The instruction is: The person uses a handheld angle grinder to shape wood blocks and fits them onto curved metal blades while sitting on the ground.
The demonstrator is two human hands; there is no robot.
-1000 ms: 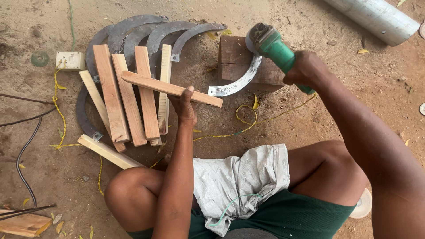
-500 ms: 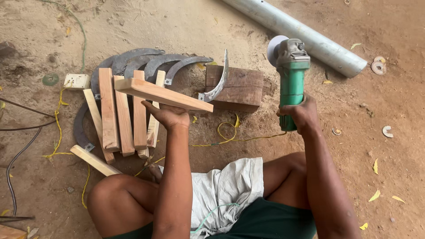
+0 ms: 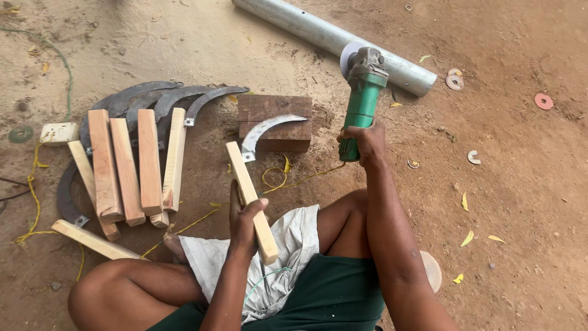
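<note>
Two hands are busy beside the dark square wooden block [image 3: 274, 122]: the left hand [image 3: 245, 222] is clamped round a pale squared wooden stick [image 3: 251, 199] angled toward it, seemingly for fitting, while the right hand [image 3: 365, 140] grips the green angle grinder [image 3: 362, 98] upright, disc clear of the curved steel sickle blade [image 3: 264, 131] lying on the block.

Ahead of the left grip [image 3: 245, 222], the wooden stick [image 3: 251, 199] it holds points at the dark wooden block [image 3: 274, 122] with a curved blade [image 3: 264, 133] lying on it, which closes the forward path. To its left, a row of wooden slats [image 3: 131, 164] and stacked sickle blades [image 3: 160, 101] bars the floor. Beyond the right grip [image 3: 362, 142], holding the green angle grinder [image 3: 361, 101], lies a grey pipe [image 3: 334, 40]. To that grip's right the dirt floor [image 3: 520, 178] is open, with only scattered discs and leaves.
</note>
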